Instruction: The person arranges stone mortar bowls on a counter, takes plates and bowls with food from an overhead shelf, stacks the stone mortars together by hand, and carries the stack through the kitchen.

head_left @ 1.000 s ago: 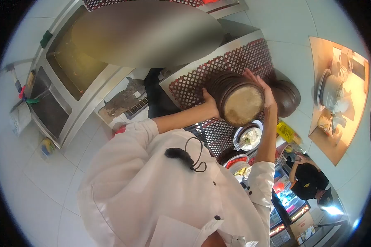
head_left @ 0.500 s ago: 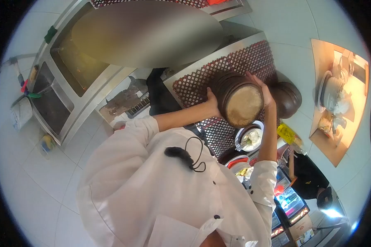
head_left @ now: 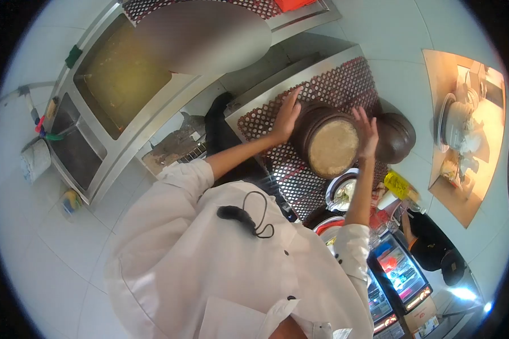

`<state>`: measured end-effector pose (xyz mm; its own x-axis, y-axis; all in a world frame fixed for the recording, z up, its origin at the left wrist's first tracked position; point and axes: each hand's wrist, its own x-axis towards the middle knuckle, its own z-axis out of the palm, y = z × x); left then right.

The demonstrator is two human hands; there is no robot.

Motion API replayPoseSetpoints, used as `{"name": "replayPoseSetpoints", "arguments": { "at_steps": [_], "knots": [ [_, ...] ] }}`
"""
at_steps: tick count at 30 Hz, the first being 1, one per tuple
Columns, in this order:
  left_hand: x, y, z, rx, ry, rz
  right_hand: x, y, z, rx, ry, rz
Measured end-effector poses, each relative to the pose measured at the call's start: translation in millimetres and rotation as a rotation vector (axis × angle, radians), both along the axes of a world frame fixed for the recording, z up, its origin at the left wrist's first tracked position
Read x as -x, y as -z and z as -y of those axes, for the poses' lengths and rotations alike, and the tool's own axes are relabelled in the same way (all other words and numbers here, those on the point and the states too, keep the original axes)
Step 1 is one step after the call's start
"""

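Observation:
A dark brown pot (head_left: 333, 148), its round pale base facing up, stands bottom-up on the perforated red-brown mat (head_left: 266, 125). My left hand (head_left: 287, 117) is open beside its left side, fingers stretched out and holding nothing. On the other side, my right hand (head_left: 367, 134) is open too, fingers spread, close to the pot's edge; whether it still touches cannot be made out. A second dark brown pot (head_left: 395, 138) sits just right of my right hand. Below the first pot, a white bowl (head_left: 340, 192) with pale contents is partly covered by my right forearm.
A steel sink (head_left: 119, 85) with yellowish water lies at upper left, next to a smaller basin (head_left: 76, 144). A yellow-labelled bottle (head_left: 400, 186) is at right, near a wall opening (head_left: 464, 135) with stacked dishes. Another person in dark clothes (head_left: 430, 243) stands at lower right.
Both hands have come off the brown pot. My left hand moved up and left from its side, and my right hand's fingers opened away from its edge. The pot stays nearly in place.

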<state>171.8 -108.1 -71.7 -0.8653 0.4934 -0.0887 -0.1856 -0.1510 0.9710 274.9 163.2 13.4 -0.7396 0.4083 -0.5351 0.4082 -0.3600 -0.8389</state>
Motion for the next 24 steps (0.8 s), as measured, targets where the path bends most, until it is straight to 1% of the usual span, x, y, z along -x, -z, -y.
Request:
{"name": "replayPoseSetpoints", "arguments": {
  "at_steps": [1,2,4,6,7,8,10,12,13,16,17,20,22,24],
  "knots": [
    [19,15,-12,-0.113,0.076,0.068,-4,4,9,-0.065,-0.004,-0.024],
    [33,26,-21,-0.224,0.152,0.136,-21,26,15,0.064,0.127,-0.079],
    [41,15,-30,0.017,0.330,0.062,-58,62,41,0.263,0.379,-0.177],
    [44,7,-38,0.283,0.484,-0.039,-81,83,72,0.324,0.492,-0.246],
    [52,-10,-37,0.323,0.568,-0.021,-81,80,86,0.350,0.549,-0.285],
    [41,25,-48,0.252,0.503,0.009,-83,84,93,0.366,0.585,-0.316],
    [42,18,-43,0.150,0.533,0.102,-78,90,103,0.402,0.650,-0.372],
    [44,16,-48,-0.111,0.506,0.470,-72,94,110,0.425,0.697,-0.429],
    [43,13,-45,-0.087,0.541,0.423,-70,96,110,0.433,0.717,-0.452],
    [43,0,-44,-0.204,0.470,0.507,-60,97,114,0.458,0.771,-0.510],
    [44,-5,-46,-0.163,0.448,0.460,-56,98,113,0.468,0.783,-0.529],
    [44,-11,-49,-0.017,0.499,0.413,-49,98,109,0.457,0.822,-0.553],
    [42,-13,-48,-0.045,0.525,0.450,-46,94,107,0.369,0.844,-0.500],
    [48,-11,-49,-0.062,0.583,0.448,-42,88,108,0.357,0.861,-0.455]
  ]
}}
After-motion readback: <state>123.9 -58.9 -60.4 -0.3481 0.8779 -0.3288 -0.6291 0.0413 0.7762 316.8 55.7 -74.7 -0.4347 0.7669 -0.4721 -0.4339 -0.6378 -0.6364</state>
